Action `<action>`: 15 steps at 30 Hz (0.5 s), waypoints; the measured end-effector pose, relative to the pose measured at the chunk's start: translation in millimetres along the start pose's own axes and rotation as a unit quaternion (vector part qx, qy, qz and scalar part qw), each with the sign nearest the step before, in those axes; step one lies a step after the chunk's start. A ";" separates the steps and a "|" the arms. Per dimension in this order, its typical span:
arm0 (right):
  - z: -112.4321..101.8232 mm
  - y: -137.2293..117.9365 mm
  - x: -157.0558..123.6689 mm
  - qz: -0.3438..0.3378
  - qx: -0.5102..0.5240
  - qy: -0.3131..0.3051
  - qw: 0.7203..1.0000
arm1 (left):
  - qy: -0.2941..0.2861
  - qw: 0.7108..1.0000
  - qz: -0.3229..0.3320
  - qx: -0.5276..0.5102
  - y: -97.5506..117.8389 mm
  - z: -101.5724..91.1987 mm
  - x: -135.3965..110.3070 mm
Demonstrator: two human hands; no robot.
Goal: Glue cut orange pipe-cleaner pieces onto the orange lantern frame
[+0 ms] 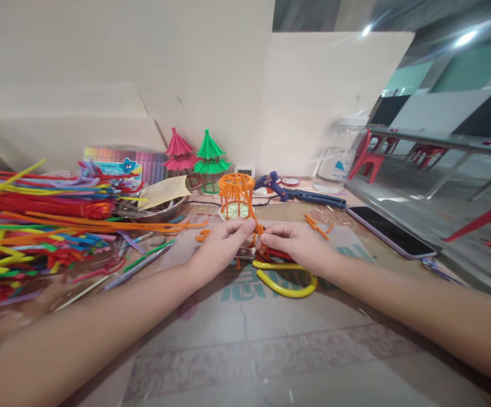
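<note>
Here, slender fuzzy orange stem (252,209)

The person's left hand (222,246) and right hand (298,244) are bare, with slender fingers and narrow wrists. The left forearm (113,319) and right forearm (406,294) are likewise uncovered as far as the view reaches, smooth in outline and broadening toward the elbow; fine details of the fingertips are blurred.

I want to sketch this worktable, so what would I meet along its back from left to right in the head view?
Marker pack, pink-roofed model, green-roofed model, orange frame, blue glue gun, clear bottle.
</note>
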State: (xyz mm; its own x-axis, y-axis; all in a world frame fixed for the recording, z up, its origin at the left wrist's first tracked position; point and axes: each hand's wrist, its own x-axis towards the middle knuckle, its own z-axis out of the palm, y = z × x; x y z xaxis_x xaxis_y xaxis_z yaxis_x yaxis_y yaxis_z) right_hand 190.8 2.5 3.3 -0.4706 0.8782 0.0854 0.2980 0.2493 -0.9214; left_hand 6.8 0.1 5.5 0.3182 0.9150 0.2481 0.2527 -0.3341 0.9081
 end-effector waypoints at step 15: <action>-1.6 -2.1 -1.4 -0.019 0.027 -0.015 0.999 | -0.011 0.999 -0.022 -0.034 0.4 0.6 -0.5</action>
State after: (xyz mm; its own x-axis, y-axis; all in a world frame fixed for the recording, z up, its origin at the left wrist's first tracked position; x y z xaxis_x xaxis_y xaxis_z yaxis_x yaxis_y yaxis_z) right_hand 192.2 1.3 5.8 -0.5062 0.8555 0.1092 0.2343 0.2582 -0.9373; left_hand 7.3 -0.6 5.6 0.3281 0.9230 0.2012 0.2044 -0.2773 0.9388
